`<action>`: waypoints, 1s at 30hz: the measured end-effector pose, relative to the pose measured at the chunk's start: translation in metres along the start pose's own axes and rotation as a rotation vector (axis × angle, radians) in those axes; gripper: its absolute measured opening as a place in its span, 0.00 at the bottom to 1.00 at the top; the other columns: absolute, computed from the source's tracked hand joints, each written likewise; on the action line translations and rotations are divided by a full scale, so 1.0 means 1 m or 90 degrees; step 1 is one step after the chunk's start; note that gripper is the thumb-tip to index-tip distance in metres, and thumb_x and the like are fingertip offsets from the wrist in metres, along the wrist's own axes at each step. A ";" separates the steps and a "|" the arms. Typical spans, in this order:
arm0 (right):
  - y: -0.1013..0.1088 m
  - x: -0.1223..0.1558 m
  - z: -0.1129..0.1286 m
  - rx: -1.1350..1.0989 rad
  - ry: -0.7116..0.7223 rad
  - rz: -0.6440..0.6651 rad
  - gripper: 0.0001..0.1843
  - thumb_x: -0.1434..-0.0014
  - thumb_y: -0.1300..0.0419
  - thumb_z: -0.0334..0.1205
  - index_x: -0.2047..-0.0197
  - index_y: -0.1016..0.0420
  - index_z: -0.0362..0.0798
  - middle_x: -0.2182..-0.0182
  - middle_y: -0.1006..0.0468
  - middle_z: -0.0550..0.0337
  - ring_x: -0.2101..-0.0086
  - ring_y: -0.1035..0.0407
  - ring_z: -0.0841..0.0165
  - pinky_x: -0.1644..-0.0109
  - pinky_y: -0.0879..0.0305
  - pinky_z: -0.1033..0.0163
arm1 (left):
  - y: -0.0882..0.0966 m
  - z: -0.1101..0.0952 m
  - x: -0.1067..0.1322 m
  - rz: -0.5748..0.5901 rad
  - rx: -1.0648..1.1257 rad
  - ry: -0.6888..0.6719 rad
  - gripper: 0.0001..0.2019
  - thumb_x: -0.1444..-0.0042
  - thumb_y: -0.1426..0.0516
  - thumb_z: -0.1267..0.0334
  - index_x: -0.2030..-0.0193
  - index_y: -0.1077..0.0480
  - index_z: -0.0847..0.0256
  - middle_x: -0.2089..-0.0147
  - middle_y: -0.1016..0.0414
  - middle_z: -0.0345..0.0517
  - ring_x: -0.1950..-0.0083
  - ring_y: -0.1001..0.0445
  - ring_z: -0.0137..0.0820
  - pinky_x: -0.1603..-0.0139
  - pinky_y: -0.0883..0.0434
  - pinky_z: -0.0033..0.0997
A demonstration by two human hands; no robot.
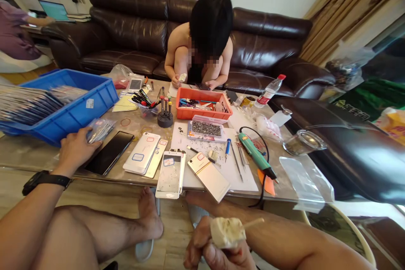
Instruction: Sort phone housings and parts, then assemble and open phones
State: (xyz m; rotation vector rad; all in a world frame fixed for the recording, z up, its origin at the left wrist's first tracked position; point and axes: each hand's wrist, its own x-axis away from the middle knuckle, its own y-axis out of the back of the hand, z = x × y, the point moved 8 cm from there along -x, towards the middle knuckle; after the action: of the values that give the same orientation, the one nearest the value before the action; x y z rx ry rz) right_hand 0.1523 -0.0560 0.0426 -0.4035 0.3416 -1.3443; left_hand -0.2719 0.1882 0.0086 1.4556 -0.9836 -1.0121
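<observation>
My left hand (76,148), with a black watch on its wrist, reaches to the table edge and closes on a small clear plastic bag (100,129) beside the blue bin (79,109). My right hand (218,251) sits low near my knee, fingers wrapped round a pale ice cream bar (226,231) with its wooden stick pointing right. A black phone (109,152) lies just right of my left hand. Further right lie white phones (142,158), a white phone frame (171,174) and a cream phone back (209,176).
A person sits across the table on a brown leather sofa (133,21), bent over an orange tray (202,103) of tools. A screwdriver stand (165,114), box of screws (206,128), green powered tool (256,156), glass ashtray (303,141) and water bottle (268,91) crowd the table. Another person's sleeve (14,29) shows at a laptop (55,10), far left.
</observation>
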 end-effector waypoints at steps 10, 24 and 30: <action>0.036 -0.118 -0.051 0.112 0.067 0.073 0.30 0.37 0.45 0.65 0.78 0.20 0.51 0.75 0.21 0.66 0.58 0.18 0.58 0.59 0.24 0.56 | -0.001 0.002 -0.002 0.020 -0.011 0.019 0.41 0.41 0.53 0.41 0.27 0.40 0.63 0.41 0.28 0.73 0.38 0.31 0.64 0.45 0.30 0.54; 0.000 -0.098 -0.002 0.113 0.168 0.199 0.09 0.40 0.37 0.55 0.61 0.15 0.69 0.68 0.15 0.71 0.51 0.20 0.61 0.55 0.19 0.56 | 0.002 -0.001 -0.001 0.042 -0.014 0.038 0.43 0.42 0.55 0.38 0.25 0.42 0.62 0.39 0.31 0.77 0.36 0.32 0.68 0.44 0.31 0.55; -0.024 -0.081 0.018 0.100 0.208 0.227 0.11 0.36 0.40 0.53 0.59 0.15 0.68 0.64 0.14 0.71 0.45 0.23 0.63 0.51 0.21 0.58 | 0.002 -0.001 -0.001 0.039 0.001 0.034 0.44 0.43 0.56 0.38 0.26 0.42 0.63 0.38 0.32 0.77 0.34 0.34 0.69 0.43 0.32 0.57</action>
State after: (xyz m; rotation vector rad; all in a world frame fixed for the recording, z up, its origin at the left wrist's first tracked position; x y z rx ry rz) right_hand 0.1241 0.0212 0.0699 0.0137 0.5478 -1.0748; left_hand -0.2708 0.1889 0.0112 1.4380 -0.9849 -0.9236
